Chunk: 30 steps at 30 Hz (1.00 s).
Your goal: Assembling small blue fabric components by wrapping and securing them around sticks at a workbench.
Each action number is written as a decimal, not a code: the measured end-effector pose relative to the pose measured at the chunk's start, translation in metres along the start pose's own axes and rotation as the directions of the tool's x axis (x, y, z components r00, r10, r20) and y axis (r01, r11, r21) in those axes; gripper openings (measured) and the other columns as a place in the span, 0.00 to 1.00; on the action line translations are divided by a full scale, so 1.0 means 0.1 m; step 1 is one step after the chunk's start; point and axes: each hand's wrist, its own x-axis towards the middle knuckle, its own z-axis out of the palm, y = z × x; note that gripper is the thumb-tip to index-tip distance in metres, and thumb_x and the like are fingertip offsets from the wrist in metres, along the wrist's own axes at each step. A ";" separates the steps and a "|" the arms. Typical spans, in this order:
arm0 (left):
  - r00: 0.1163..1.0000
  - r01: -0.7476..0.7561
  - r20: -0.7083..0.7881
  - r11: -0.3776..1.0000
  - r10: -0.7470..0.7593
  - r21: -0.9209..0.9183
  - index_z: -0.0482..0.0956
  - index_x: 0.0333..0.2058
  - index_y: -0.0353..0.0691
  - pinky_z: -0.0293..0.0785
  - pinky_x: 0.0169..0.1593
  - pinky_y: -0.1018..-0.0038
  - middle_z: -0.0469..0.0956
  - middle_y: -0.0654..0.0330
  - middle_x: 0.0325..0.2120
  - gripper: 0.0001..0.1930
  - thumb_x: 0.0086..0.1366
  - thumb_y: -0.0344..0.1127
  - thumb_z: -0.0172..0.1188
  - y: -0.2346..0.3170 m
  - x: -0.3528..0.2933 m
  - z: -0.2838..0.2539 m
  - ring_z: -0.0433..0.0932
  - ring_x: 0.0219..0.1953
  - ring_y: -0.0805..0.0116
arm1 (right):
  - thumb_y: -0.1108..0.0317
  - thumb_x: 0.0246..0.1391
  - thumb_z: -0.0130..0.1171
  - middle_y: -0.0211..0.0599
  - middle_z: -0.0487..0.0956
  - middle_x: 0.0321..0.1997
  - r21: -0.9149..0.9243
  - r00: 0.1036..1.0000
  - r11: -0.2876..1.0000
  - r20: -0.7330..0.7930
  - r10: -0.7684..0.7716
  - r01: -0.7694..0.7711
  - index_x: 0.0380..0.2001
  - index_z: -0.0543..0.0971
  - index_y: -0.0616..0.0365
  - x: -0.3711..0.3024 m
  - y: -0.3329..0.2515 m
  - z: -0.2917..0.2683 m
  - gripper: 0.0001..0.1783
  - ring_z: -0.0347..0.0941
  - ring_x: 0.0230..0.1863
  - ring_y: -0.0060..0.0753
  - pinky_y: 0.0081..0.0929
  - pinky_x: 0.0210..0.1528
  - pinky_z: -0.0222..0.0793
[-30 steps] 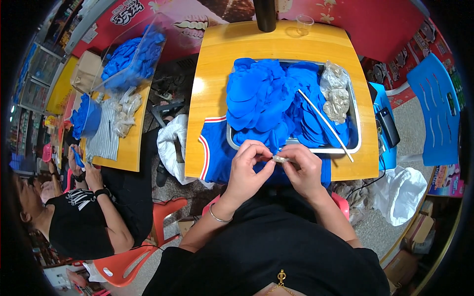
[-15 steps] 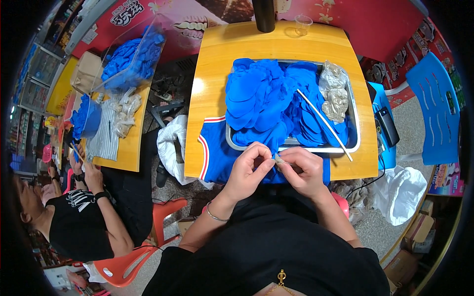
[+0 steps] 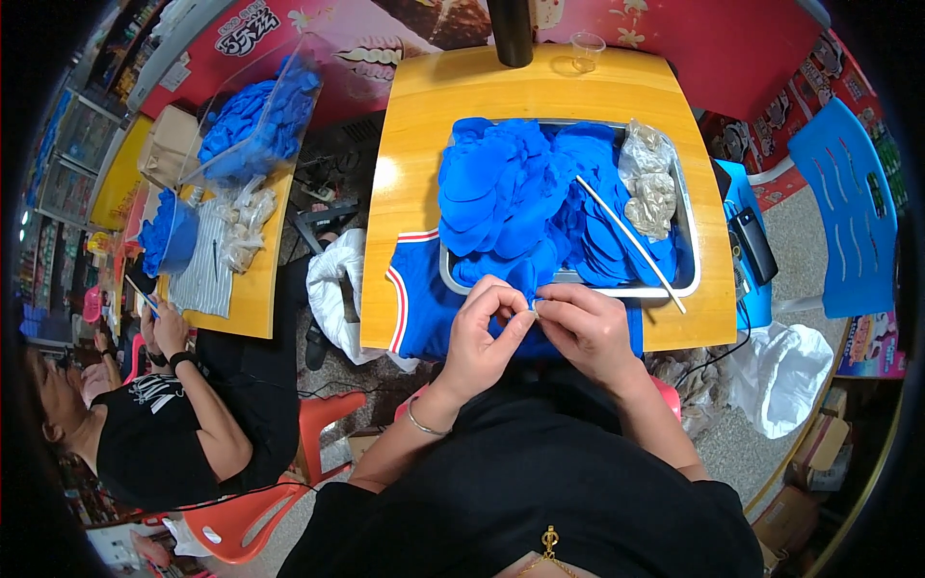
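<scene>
To work neatly, it is better to keep light, even pressure near the gathered end of the thin, soft blue cloth piece (image 3: 532, 279), which lies between and just beyond the left hand (image 3: 487, 332) and the right hand (image 3: 590, 332), both seemingly pinching its tip narrowly.

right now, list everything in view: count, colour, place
near table: one, yellow, centre
tray: one, silver, near table
fabric pieces: many, blue, in tray
stick: one, white, across tray
bags: some, clear, tray's right
garment: one, blue, by tray
cup: one, clear, behind tray
left table: one, yellow, left
bin: one, clear, left table
bowl: one, blue, left table
chair: one, blue, right
orange chair: one, orange, lower left
sack: one, white, right floor
co-worker: one, black top, left
small item: one, colour unclear, fingertips
left hand: one, bare, tray's front
right hand: one, bare, tray's front
</scene>
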 end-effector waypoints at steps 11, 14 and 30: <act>0.985 -0.163 -0.005 0.927 0.175 0.336 0.72 0.27 0.37 0.63 0.33 0.74 0.67 0.59 0.26 0.06 0.52 0.26 0.60 0.07 0.00 0.07 0.66 0.28 0.64 | 0.75 0.44 0.60 0.39 0.78 0.25 0.190 0.907 0.889 0.011 0.422 -0.416 0.29 0.78 0.60 -0.11 -0.08 0.14 0.06 0.76 0.24 0.32 0.23 0.25 0.69; 0.982 -0.174 -0.002 0.901 0.190 0.399 0.71 0.26 0.37 0.62 0.35 0.71 0.67 0.58 0.26 0.06 0.51 0.26 0.61 0.05 -0.02 0.09 0.66 0.31 0.62 | 0.73 0.49 0.57 0.34 0.75 0.20 0.320 0.842 0.789 0.062 0.536 -0.525 0.31 0.77 0.63 -0.18 -0.03 0.18 0.06 0.71 0.22 0.21 0.19 0.24 0.65; 0.961 -0.225 -0.054 0.877 0.273 0.424 0.72 0.29 0.36 0.70 0.43 0.67 0.70 0.54 0.33 0.14 0.44 0.25 0.68 -0.03 -0.17 0.07 0.72 0.40 0.56 | 0.69 0.49 0.59 0.26 0.74 0.36 0.653 0.646 0.217 0.540 0.539 -0.726 0.50 0.71 0.63 -0.18 0.00 -0.01 0.23 0.66 0.30 0.12 0.13 0.31 0.63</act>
